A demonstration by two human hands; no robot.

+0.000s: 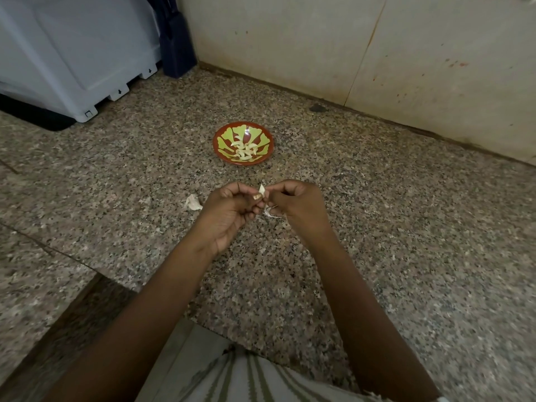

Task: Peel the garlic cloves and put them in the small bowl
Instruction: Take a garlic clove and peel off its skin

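Observation:
A small red bowl (223,153) with a green leaf pattern sits on the speckled granite counter (377,227) and holds several peeled garlic cloves (244,150). In front of it, both hands meet over the counter. My left hand (229,211) and my right hand (295,204) pinch one garlic clove (262,189) between their fingertips. A strip of papery skin (269,213) hangs below my right fingers. An unpeeled piece of garlic (193,203) lies on the counter just left of my left hand.
A white appliance (72,53) stands at the back left with a dark blue object (177,44) beside it. A stained wall (377,47) runs behind the counter. The counter's front edge drops away at lower left (95,275).

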